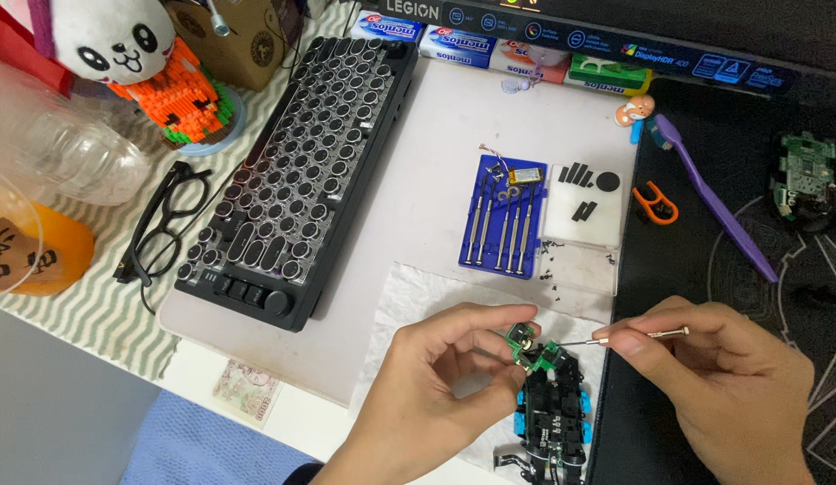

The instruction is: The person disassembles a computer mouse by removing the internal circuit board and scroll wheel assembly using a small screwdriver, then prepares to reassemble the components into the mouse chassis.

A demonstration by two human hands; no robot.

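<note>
My left hand [440,377] pinches a small green circuit board [523,344] that sits at the top of a black and blue opened device [554,409], near the bottom middle of the view. My right hand [719,377] holds a thin metal screwdriver [616,337], its tip pointing left at the green board. The device rests on a white paper towel [409,296]. Part of the device is hidden behind my left fingers.
A blue tray of screwdrivers [501,216] and a white lid with black parts [584,205] lie ahead. A black keyboard [306,162], glasses [162,224], a purple toothbrush [710,202], orange tool [656,202] and another circuit board [802,175] surround them.
</note>
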